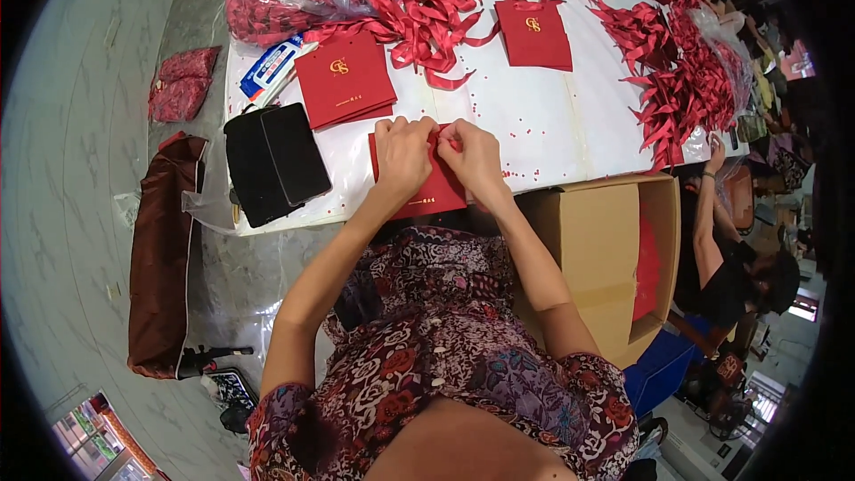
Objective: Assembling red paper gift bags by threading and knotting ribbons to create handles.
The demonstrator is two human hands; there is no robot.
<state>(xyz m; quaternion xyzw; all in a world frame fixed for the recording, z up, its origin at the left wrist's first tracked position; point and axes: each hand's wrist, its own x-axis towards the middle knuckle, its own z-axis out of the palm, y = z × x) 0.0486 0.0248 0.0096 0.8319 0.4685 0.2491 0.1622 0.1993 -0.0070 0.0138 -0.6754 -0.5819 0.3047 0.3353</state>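
At the near edge of the table, a flat red paper bag with gold print lies under my two hands. My left hand is closed on the bag's upper edge, its fingers curled over. Close beside it, my right hand pinches with thumb and forefinger at the same edge. Whatever is in that pinch is too small and hidden to make out. A stack of similar red bags lies just beyond my left hand. Farther right, more red bags lie with red ribbons at their top.
Red ribbons are heaped at the back, and another ribbon pile is at right. A black case and a blue-and-white packet lie at left. An open cardboard box stands by my right arm. Other people work at right.
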